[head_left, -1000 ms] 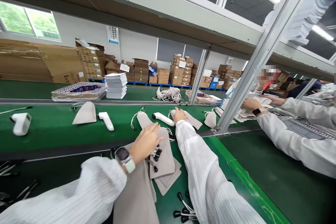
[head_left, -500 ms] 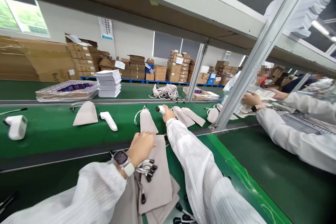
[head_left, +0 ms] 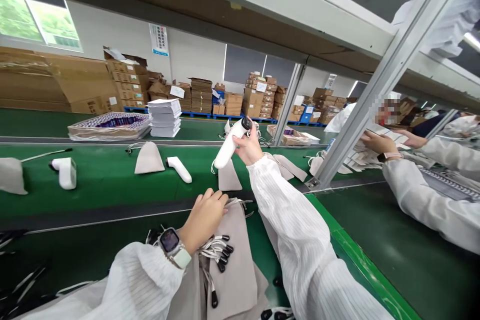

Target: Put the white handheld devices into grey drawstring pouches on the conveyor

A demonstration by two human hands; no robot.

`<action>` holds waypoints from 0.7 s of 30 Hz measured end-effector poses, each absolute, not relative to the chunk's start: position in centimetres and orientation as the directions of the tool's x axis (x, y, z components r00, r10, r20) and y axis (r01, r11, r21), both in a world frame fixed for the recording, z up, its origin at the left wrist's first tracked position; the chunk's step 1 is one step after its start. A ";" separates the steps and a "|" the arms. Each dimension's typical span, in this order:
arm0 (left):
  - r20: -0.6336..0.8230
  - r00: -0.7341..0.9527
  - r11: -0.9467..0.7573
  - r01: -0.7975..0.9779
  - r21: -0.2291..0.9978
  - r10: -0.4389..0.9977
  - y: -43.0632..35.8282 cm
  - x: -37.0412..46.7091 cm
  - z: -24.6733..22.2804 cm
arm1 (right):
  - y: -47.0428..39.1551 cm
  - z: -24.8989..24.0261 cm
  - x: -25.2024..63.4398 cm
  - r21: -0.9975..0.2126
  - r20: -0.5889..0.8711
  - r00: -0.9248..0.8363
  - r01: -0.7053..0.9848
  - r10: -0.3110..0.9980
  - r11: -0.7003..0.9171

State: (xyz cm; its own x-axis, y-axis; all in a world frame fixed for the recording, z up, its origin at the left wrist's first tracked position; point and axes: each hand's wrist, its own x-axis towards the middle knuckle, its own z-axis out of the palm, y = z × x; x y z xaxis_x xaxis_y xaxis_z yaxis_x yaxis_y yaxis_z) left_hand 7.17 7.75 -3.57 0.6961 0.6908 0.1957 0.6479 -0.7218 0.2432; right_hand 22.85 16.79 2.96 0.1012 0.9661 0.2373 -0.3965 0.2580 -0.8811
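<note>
Thermometer (head_left: 231, 145) now lifted off belt in right hand (head_left: 248, 149)

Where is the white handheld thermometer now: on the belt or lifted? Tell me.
Lifted: the right hand holds the white handheld thermometer above the green belt.
</note>
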 end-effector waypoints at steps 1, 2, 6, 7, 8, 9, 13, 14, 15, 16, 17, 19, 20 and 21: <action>0.180 0.709 -0.725 0.621 0.298 0.682 8.0 7.0 -3.3 | 16.3 3.4 22.8 -0.886 0.236 0.064 -0.396 0.970 0.242; 0.172 0.717 -0.723 0.598 0.347 0.676 8.2 6.8 -3.1 | 15.9 3.7 22.8 -0.894 0.222 0.042 -0.390 0.974 0.220; 0.197 0.682 -0.672 0.551 0.494 0.704 8.6 6.2 -1.8 | 15.5 3.4 22.9 -0.916 0.199 0.025 -0.351 0.980 0.195; 0.203 0.663 -0.649 0.542 0.534 0.721 8.5 6.1 -1.5 | 15.4 3.3 22.8 -0.920 0.202 0.024 -0.340 0.979 0.198; 0.206 0.639 -0.620 0.532 0.576 0.741 8.5 6.0 -1.3 | 15.4 3.2 22.7 -0.924 0.202 0.019 -0.327 0.979 0.197; 0.207 0.613 -0.588 0.524 0.616 0.763 8.5 6.0 -1.1 | 15.3 3.3 22.6 -0.928 0.206 0.014 -0.315 0.978 0.200; 0.243 0.473 -0.481 0.485 0.730 0.847 8.4 6.0 -0.6 | 14.6 3.7 21.8 -0.948 0.180 -0.023 -0.273 0.983 0.167; 0.277 0.438 -0.481 0.471 0.740 0.855 8.4 6.0 -0.5 | 14.4 3.8 21.6 -0.955 0.156 -0.044 -0.264 0.987 0.139; 0.321 0.406 -0.494 0.456 0.740 0.856 8.5 6.0 -0.4 | 14.2 3.7 21.3 -0.963 0.127 -0.076 -0.249 0.989 0.104; 0.373 0.369 -0.514 0.447 0.732 0.851 8.6 5.9 -0.4 | 14.0 3.5 21.0 -0.972 0.107 -0.120 -0.221 0.987 0.079; 0.430 0.326 -0.537 0.444 0.717 0.842 8.8 5.8 -0.3 | 13.8 3.2 20.8 -0.984 0.096 -0.183 -0.165 0.978 0.066; 0.529 0.229 -0.569 0.468 0.676 0.817 9.1 5.6 -0.1 | 13.6 2.3 20.1 -0.997 0.072 -0.348 0.006 0.935 0.080; 0.561 0.191 -0.573 0.490 0.657 0.806 9.3 5.4 0.0 | 13.5 1.8 19.6 -0.991 0.049 -0.414 0.092 0.909 0.095; 0.580 0.166 -0.573 0.512 0.641 0.797 9.5 5.3 0.1 | 13.3 1.3 19.2 -0.979 0.033 -0.445 0.165 0.895 0.118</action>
State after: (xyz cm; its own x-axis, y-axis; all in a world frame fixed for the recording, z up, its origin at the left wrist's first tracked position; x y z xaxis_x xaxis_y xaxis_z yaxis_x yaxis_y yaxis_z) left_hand 5.29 9.46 0.09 0.1658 0.7973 0.5804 0.5117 -0.5726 0.6405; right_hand 19.19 13.31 1.30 -0.4451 0.8949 0.0329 0.1653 0.1183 -0.9791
